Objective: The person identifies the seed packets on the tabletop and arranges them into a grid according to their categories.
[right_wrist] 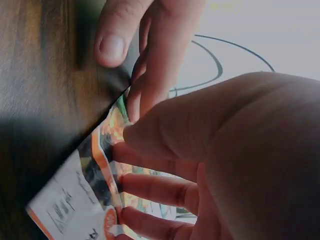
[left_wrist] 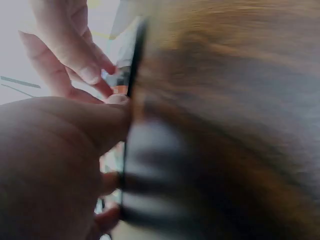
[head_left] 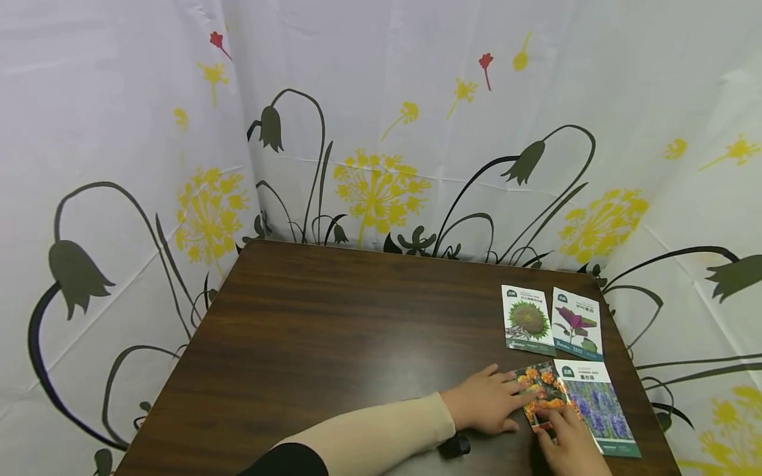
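Four seed packets on the table; both my left hand and right hand press flat fingers on the orange-flower packet. Print unreadable.

Both hands on orange packet (table's near right).

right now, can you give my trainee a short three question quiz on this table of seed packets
1. True or false: all four seed packets lie along the table's left edge.
2. Which packet do both hands touch? A sunflower packet; B marigold packet; C lavender packet.
3. Fill in: the purple-leaf packet lies directly beside the ___ packet.

Key:
1. False; they sit by the right edge.
2. B; the left hand and right hand both rest fingers on it.
3. Sunflower.
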{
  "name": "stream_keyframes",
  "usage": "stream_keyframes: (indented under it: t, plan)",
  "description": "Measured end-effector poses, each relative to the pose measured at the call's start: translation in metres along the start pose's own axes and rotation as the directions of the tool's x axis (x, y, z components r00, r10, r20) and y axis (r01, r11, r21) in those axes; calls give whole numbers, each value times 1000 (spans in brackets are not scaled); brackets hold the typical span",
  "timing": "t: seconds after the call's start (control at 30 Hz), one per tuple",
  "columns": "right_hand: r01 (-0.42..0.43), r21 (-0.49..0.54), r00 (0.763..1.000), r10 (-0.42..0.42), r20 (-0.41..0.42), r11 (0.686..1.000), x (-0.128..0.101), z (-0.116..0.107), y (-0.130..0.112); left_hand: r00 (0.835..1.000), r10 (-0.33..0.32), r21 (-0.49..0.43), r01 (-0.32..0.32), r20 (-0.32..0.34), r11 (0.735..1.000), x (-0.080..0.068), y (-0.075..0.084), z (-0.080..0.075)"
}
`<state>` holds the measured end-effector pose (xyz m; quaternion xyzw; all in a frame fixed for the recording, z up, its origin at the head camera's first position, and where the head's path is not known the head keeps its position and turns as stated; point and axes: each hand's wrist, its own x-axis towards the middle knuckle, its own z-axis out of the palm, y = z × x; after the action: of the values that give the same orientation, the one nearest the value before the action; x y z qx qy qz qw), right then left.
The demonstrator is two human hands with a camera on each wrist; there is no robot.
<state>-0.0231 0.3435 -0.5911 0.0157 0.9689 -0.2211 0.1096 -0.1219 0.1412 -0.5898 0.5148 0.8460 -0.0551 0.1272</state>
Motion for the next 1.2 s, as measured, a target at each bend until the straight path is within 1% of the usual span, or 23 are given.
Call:
stream_keyframes:
  t: [0.1, 0.2, 0.27, 0.33, 0.4, 0.5, 0.6, 0.7, 0.73, 0.77, 0.87, 0.93, 1.03, 1.13, 1.2]
  plan:
    - [9, -7, 1000, -9, 13, 1000, 3, -1, -3, 999, -33, 28, 33, 0, 999, 3, 3, -5]
    - [41, -12, 999, -41, 8, 999, 5, 0, -6, 998, -35, 60, 38, -43, 998, 5, 5, -8]
    - [76, -15, 997, -77, -22, 997, 5, 4, -9, 996, -32, 64, 38, -85, 997, 5, 4, -9]
    - [127, -42, 989, -130, -76, 991, 4, 8, -11, 990, -32, 62, 41, -134, 997, 5, 4, -10]
    - [165, -64, 978, -171, -119, 984, 4, 11, -14, 984, -50, 28, 56, -168, 998, 4, 3, -11]
    - [216, -78, 960, -226, -165, 973, 5, 17, -19, 977, -86, -18, 84, -196, 996, 3, 3, -12]
    - [268, -87, 939, -280, -199, 960, 9, 24, -26, 972, -131, -16, 130, -196, 991, 0, 4, -11]
    - [291, -111, 921, -309, -236, 950, 11, 30, -33, 970, -164, 32, 172, -179, 985, -4, 5, -8]
    - [291, -121, 918, -312, -243, 949, 11, 31, -35, 969, -176, 43, 186, -174, 982, -6, 6, -6]
    - [284, -121, 921, -306, -243, 951, 12, 32, -37, 967, -184, 52, 196, -175, 979, -7, 6, -3]
    - [262, -110, 932, -281, -228, 959, 13, 32, -43, 967, -186, 65, 199, -173, 978, -10, 6, 5]
    - [259, -104, 934, -276, -227, 960, 15, 31, -46, 968, -184, 46, 194, -174, 980, -12, 3, 8]
    - [282, -114, 919, -302, -254, 953, 17, 33, -49, 968, -182, 24, 188, -176, 982, -14, -3, 9]
    - [306, -128, 902, -330, -280, 943, 21, 37, -52, 967, -196, 8, 200, -164, 980, -16, -6, 7]
    - [314, -130, 897, -339, -285, 940, 23, 40, -54, 967, -207, 2, 209, -150, 978, -18, -8, 5]
